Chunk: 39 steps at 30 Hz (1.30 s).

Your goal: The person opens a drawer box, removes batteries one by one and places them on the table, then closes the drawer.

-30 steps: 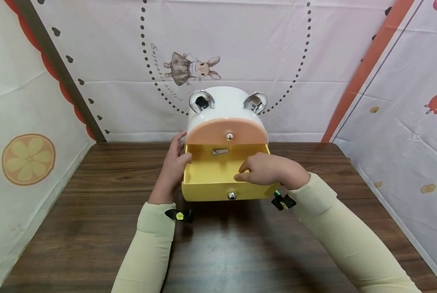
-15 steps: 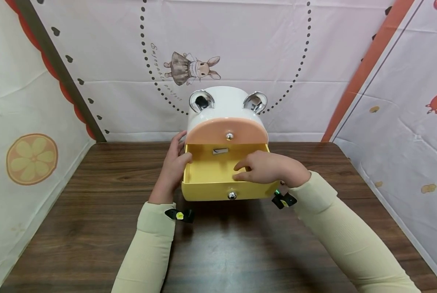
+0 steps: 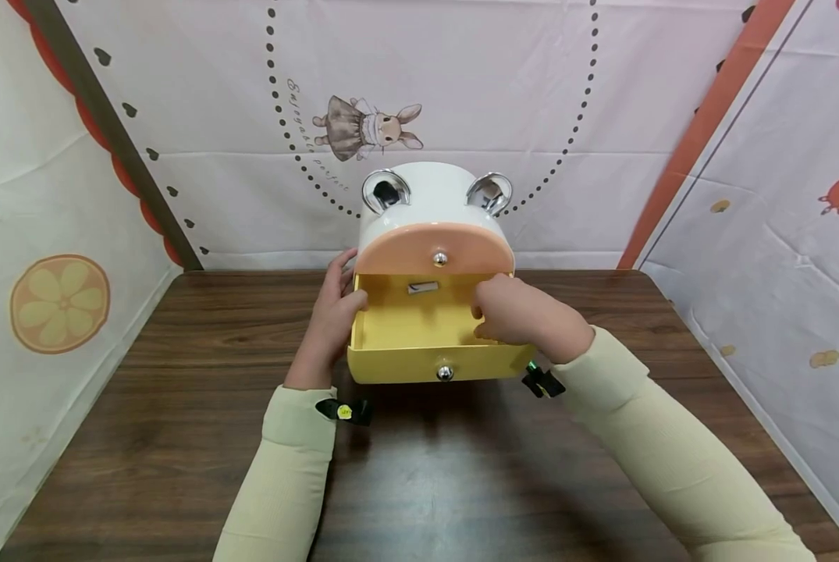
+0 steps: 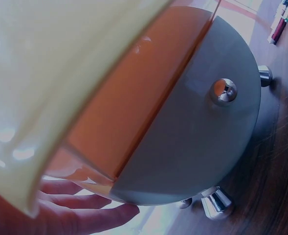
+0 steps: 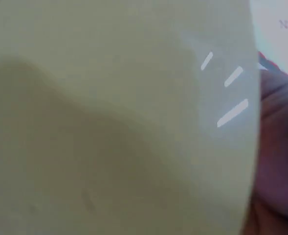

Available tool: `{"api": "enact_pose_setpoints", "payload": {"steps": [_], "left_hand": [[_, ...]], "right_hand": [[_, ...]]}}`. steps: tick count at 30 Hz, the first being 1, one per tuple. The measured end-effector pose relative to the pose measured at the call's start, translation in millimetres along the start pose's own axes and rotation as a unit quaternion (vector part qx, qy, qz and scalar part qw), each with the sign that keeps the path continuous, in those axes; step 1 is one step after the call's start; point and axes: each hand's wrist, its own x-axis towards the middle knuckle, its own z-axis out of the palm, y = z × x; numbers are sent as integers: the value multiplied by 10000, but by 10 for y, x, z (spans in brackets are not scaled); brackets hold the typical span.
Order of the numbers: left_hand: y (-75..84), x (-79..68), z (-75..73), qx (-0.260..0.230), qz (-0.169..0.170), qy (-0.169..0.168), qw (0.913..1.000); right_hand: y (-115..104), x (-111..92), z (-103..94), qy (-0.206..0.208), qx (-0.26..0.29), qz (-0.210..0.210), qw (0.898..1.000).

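A white bear-shaped drawer cabinet (image 3: 426, 191) with two silver ears stands at the back of the table. Its yellow drawer (image 3: 442, 364), with a silver knob (image 3: 445, 373), is pulled out below the peach drawer (image 3: 398, 254). My left hand (image 3: 333, 312) holds the left side, thumb over the yellow drawer's wall and fingers along the outside. My right hand (image 3: 524, 316) reaches over the drawer's right wall, fingers curled down inside; its fingertips are mostly hidden, and I cannot tell whether they hold anything. In the right wrist view, the drawer front (image 5: 134, 88) hides most of that hand.
A small white label-like piece (image 3: 422, 288) shows at the back inside the yellow drawer. The left wrist view shows a grey bottom drawer (image 4: 192, 127), silver feet (image 4: 216, 203) and pens (image 4: 283, 22) on the table. Patterned cloth (image 3: 531, 101) hangs behind and at both sides.
My right hand has drawn back slightly toward the drawer's right wall, and its thumb and fingers, spread before, are now curled more downward. The left hand and cabinet stay in place.
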Motion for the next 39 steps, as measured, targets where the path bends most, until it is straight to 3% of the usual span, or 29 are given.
{"api": "enact_pose_setpoints", "payload": {"steps": [7,19,31,39], "left_hand": [[-10,12,-6,-5,-24,-34,10000],[-13,15,6,26,-4,-34,10000],[-48,32,1,36,-35,0,10000],[-37,49,3,60,15,40,10000]], "right_hand": [[-33,63,31,-610,-461,329,9965],[24,124,87,-737,-114,24,9972],[122,240,222,118,145,-653,9977],[115,265,225,426,54,-640,9970]]}}
